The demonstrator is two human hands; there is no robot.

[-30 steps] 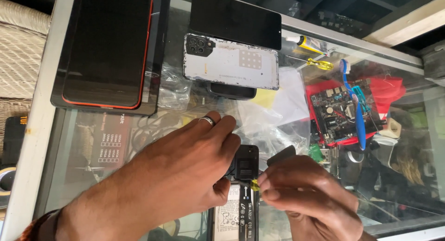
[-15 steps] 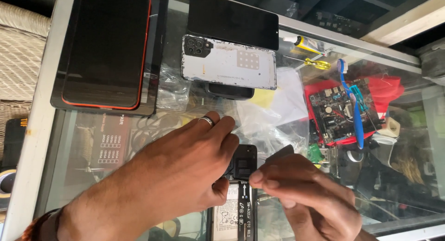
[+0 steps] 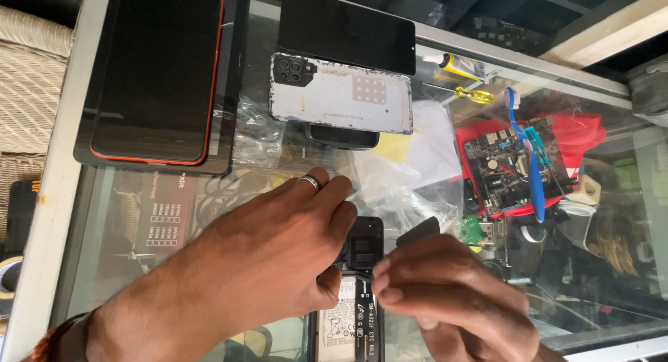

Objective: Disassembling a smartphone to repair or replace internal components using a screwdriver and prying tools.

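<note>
Opened black phone (image 3: 358, 292), back off, battery w/ white label showing, flat on glass counter (image 3: 292, 160) near bottom edge.

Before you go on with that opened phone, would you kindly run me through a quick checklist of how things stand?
1. Left hand steadies the opened phone: ok.
2. Right hand grip at the phone's upper part, fingertips pinched: ok, though what they pinch is hidden.
3. Black part by the right hand, held or loose: cannot tell.
4. Back cover set apart on the glass: ok.
5. Screwdriver away from both hands: ok.
</note>
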